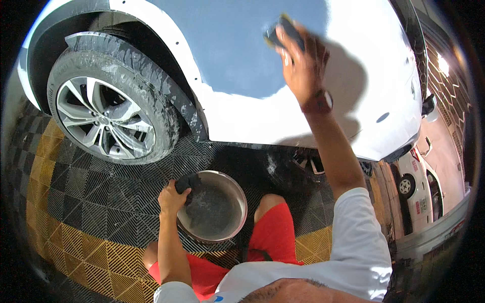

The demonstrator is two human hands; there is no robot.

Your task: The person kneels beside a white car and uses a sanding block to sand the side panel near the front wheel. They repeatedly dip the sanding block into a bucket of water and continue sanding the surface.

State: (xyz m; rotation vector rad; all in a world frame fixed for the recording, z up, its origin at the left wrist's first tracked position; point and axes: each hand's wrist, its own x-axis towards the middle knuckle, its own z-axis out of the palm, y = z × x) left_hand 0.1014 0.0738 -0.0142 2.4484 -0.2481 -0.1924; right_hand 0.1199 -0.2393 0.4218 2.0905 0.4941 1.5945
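My right hand (304,68), slightly blurred and with a band on the wrist, is raised to the white car's rear side panel (252,118). It grips a dark sanding block (284,33) with a yellowish edge, over the right part of a matte grey patch (232,45) on that panel. Low on the left, my left hand (172,199) is closed around a dark grey sponge (187,184). That sponge is at the left rim of a round metal basin (243,204), which holds cloudy greyish water (214,209).
A dusty wheel (103,118) with a silver rim stands left of the basin, under the car's arch. Black and yellow slatted floor tiles (108,202) lie below. My knees in red shorts (275,227) flank the basin. Another white vehicle (417,187) is at the far right.
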